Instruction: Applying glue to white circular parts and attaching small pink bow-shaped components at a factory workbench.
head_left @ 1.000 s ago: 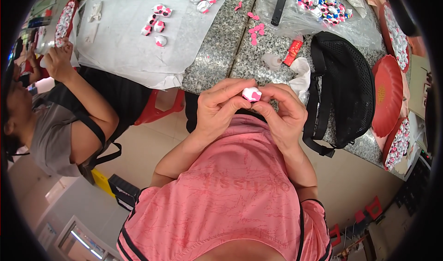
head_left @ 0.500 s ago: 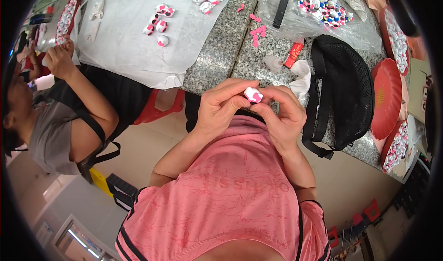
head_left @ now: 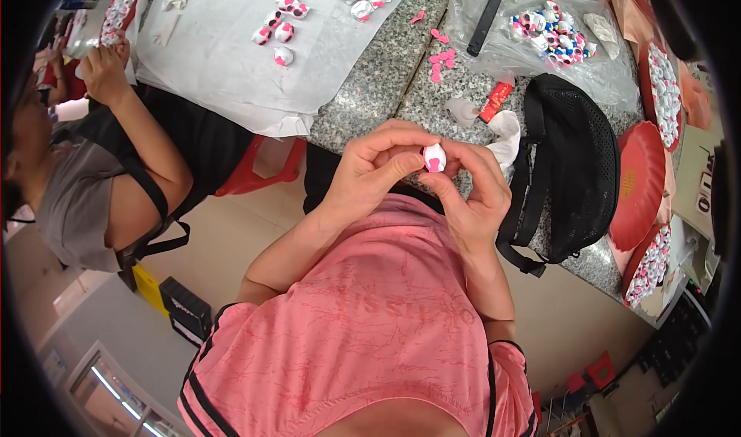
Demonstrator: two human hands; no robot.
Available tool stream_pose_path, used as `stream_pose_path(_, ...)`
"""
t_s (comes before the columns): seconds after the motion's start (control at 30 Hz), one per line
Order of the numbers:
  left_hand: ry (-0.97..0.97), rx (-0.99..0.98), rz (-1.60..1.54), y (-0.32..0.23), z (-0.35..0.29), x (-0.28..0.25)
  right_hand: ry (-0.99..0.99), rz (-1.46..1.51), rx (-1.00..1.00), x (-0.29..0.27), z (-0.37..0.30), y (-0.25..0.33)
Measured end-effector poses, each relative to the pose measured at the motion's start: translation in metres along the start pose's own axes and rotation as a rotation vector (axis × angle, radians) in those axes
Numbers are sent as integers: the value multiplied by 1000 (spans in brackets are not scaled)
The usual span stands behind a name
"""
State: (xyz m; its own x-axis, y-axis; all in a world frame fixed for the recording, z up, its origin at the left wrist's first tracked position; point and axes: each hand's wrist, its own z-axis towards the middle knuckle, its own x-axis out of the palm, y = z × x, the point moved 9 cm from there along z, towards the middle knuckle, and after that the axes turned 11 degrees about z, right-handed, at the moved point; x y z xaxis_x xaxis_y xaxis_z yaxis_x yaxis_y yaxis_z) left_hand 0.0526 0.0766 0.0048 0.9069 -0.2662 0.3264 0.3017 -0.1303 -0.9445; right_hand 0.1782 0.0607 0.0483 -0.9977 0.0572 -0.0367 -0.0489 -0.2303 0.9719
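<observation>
Between the fingertips of both hands is a small white figurine (head_left: 434,158) with a pink patch, held just in front of the table edge. My left hand (head_left: 376,161) pinches it from the left, thumb and forefinger closed on it. From the other side, the thumb and fingers of my right hand (head_left: 472,178) are closed on it too. Similar white-and-pink figurines (head_left: 284,32) stand in a small group on the white sheet (head_left: 224,89). Beyond my hands, small pink clay-like pieces (head_left: 438,66) lie on the granite tabletop (head_left: 363,101).
A black mesh bag (head_left: 575,167) lies right of my hands, beside a red wrapper (head_left: 496,99) and a white cloth (head_left: 505,137). A plastic bag (head_left: 617,82) holds colourful figurines. Red trays (head_left: 636,186) line the right. A co-worker (head_left: 147,182) sits at left near a red stool (head_left: 266,163).
The figurine has been turned between my fingers, so its pink patch now faces down toward me. The whole view has shifted slightly; both hands keep their hold.
</observation>
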Motion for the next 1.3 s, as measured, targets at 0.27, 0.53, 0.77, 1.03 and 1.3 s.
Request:
stream_pose_path(0.27,-94,-207,-7,10,-4,-11,20,13,75,-1,-2,-11)
stream_pose_path(0.53,-102,-175,32,5,-3,-10,29,41,93,0,-3,-14)
stream_pose_path(0.77,-97,-185,-6,9,-3,-11,40,168,147,1,-4,-22)
stream_pose_path(1.03,-112,-187,-61,15,-4,-15,63,197,177,3,-4,-23)
stream_pose_path(1.3,-123,-169,-52,11,-1,-15,73,130,175,4,0,-21)
